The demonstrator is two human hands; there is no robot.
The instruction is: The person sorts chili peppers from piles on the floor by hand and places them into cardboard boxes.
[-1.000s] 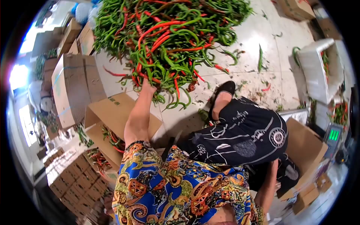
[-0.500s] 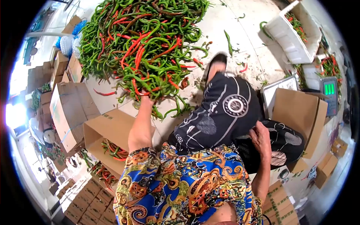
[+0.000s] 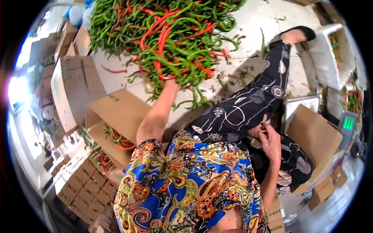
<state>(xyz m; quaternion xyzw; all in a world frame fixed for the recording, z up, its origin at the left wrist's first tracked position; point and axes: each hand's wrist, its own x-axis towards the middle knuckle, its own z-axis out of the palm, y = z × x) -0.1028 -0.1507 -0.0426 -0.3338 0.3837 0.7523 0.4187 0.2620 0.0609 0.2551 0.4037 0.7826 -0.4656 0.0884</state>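
My left hand [image 3: 170, 82] reaches into the near edge of a large heap of long green and red chili peppers [image 3: 186, 58]. Peppers cover its fingers, so its grip is hidden. Several red chilies lie on top, just beyond the hand. My right hand [image 3: 270, 139] rests by my bent leg, close to some bare skin of the leg or foot. Its fingers are loosely bent and apart, with nothing visible in them.
Left of my arm, an open cardboard box [image 3: 116, 105] holds red and green chilies. A white foam box [image 3: 326, 58] stands at the upper right. Beside my right leg are a scale [image 3: 301, 104] with a lit display [image 3: 347, 123] and another open carton [image 3: 312, 132]. Stacked cartons [image 3: 83, 182] stand lower left.
My leg, bent before, now stretches out toward the foam box. My left hand stays in the peppers. The fingers of my right hand have lifted slightly, and the whole view has shifted.
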